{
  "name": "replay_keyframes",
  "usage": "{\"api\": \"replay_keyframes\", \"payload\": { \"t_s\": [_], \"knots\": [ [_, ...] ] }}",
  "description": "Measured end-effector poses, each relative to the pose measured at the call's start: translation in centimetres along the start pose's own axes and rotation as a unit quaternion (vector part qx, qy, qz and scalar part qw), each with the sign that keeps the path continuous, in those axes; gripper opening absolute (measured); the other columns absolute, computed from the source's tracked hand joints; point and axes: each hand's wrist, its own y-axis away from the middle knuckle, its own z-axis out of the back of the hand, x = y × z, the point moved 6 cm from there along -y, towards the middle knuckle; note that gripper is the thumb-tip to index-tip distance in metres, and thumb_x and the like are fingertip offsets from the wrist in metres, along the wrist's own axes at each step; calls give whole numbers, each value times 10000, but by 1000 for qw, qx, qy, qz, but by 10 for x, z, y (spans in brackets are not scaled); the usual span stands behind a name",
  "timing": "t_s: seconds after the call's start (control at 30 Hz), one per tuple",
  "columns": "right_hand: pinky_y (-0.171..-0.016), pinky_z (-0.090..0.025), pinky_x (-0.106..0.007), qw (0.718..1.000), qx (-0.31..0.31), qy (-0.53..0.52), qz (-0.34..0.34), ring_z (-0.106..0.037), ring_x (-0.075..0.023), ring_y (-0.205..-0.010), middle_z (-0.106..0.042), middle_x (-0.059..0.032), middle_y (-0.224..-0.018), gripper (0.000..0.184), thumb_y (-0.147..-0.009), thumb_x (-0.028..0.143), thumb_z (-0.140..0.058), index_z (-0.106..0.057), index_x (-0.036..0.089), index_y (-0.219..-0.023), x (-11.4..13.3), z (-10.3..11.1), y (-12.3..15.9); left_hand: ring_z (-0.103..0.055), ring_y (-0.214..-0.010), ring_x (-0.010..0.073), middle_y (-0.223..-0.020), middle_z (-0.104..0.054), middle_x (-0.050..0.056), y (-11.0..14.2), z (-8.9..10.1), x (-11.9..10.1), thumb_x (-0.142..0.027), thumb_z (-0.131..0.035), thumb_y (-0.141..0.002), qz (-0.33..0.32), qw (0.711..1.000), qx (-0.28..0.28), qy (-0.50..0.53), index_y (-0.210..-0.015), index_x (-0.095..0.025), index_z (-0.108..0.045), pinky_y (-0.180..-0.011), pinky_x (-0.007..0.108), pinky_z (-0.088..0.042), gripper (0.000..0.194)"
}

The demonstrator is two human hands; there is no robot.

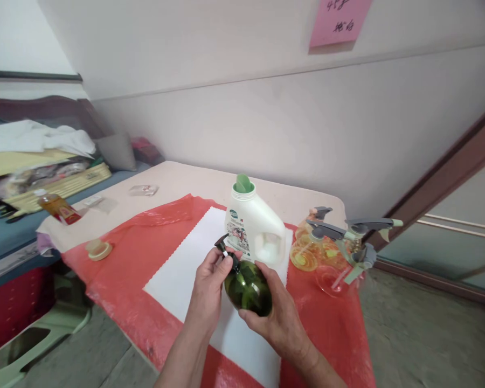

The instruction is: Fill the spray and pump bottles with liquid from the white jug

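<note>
Pump bottle: dark green bottle (248, 293), held tilted above the white sheet (186, 264), in front of the jug; its fill level cannot be told.
Left hand (210, 275): fingers pinched around the black pump top (223, 246) at the bottle's neck.
Right hand (278, 307): grasping the rounded bottle body from the side.
Jug (262, 223): upright, pale, with a green piece (243, 184) in its mouth; contents hidden.
Spray bottles (305, 256): clustered at the table's right, clear bodies tinted yellow, orange and pink, grey trigger heads.
Amber bottle (56, 206): white-capped, at the far left, holding amber liquid.
Table (178, 175): pale top, partly under wrinkled, glossy red plastic (121, 245).
Room: plain wall (210, 124), pink handwritten note (339, 24), grey floor (404, 334).
Textures: white sheet scallop-edged; green bottle smooth, translucent.
</note>
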Motion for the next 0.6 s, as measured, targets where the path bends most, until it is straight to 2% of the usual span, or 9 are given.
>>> {"api": "replay_keyframes", "payload": {
  "t_s": [0.1, 0.17, 0.2, 0.27, 0.33, 0.37, 0.43, 0.53, 0.6],
  "knots": [
    [-953, -453, -435, 998, 6, -52, -44, -561, -275, -1113, -574, -70, -1223, 790, -600, 229, -724, -381, 267, -1311, -3, 5, -1, -596, -1040, 231, -1069, -679, 86, 1, -6, 4, -342, -673, -816, 11, 1000, 2, 16, -1004, -196, -651, -931, 367, -430, 239],
    [-970, -436, -433, 984, 34, -143, -103, -555, -274, -1124, -578, -59, -1232, 780, -601, 276, -751, -409, 273, -1302, -8, 4, 0, -597, -1039, 237, -1078, -678, 94, 2, -9, 4, -337, -675, -814, 22, 999, 9, 35, -1002, -191, -655, -915, 362, -437, 239],
    [-976, -429, -433, 968, 53, -209, -131, -554, -273, -1127, -582, -53, -1234, 778, -604, 314, -765, -417, 277, -1299, -10, 2, 1, -599, -1034, 237, -1076, -680, 96, 2, -10, 3, -332, -673, -816, 31, 998, 14, 49, -995, -189, -656, -906, 359, -440, 230],
    [-969, -427, -436, 918, 89, -348, -165, -558, -278, -1120, -595, -54, -1225, 743, -627, 407, -763, -439, 271, -1283, -10, -4, 3, -606, -1020, 236, -1063, -684, 99, 3, -11, 3, -327, -662, -826, 54, 995, 25, 79, -974, -185, -657, -891, 354, -447, 206],
    [-941, -438, -433, 871, 117, -446, -170, -568, -282, -1092, -613, -62, -1196, 665, -665, 459, -729, -477, 251, -1245, -7, -9, 4, -611, -1006, 233, -1051, -687, 103, 4, -12, 2, -329, -647, -837, 74, 992, 33, 98, -955, -178, -657, -876, 348, -453, 191],
    [-925, -443, -429, 858, 124, -470, -166, -571, -282, -1078, -620, -66, -1180, 628, -681, 470, -713, -496, 242, -1224, -5, -11, 4, -613, -999, 233, -1049, -686, 107, 4, -12, 2, -333, -642, -840, 80, 991, 34, 100, -953, -174, -658, -869, 345, -457, 195],
    [-916, -443, -417, 860, 124, -468, -160, -570, -277, -1072, -627, -65, -1160, 591, -695, 470, -708, -512, 238, -1201, -4, -13, 4, -616, -986, 230, -1054, -681, 110, 4, -12, 2, -341, -646, -836, 78, 992, 23, 94, -986, -171, -658, -854, 341, -464, 227],
    [-941, -433, -401, 901, 93, -394, -153, -560, -260, -1096, -615, -51, -1179, 638, -671, 445, -753, -485, 260, -1219, -5, -12, 5, -618, -956, 209, -1047, -671, 86, 2, -7, 2, -361, -671, -814, 40, 996, -25, 82, -1037, -190, -646, -836, 327, -470, 282],
    [-963, -425, -395, 928, 71, -334, -151, -549, -254, -1121, -602, -47, -1205, 686, -645, 424, -782, -463, 270, -1232, -6, -10, 6, -618, -912, 176, -994, -668, 47, 1, -3, 0, -348, -710, -781, -1, 996, -54, 71, -1005, -206, -642, -830, 300, -466, 273]
  ]
}}
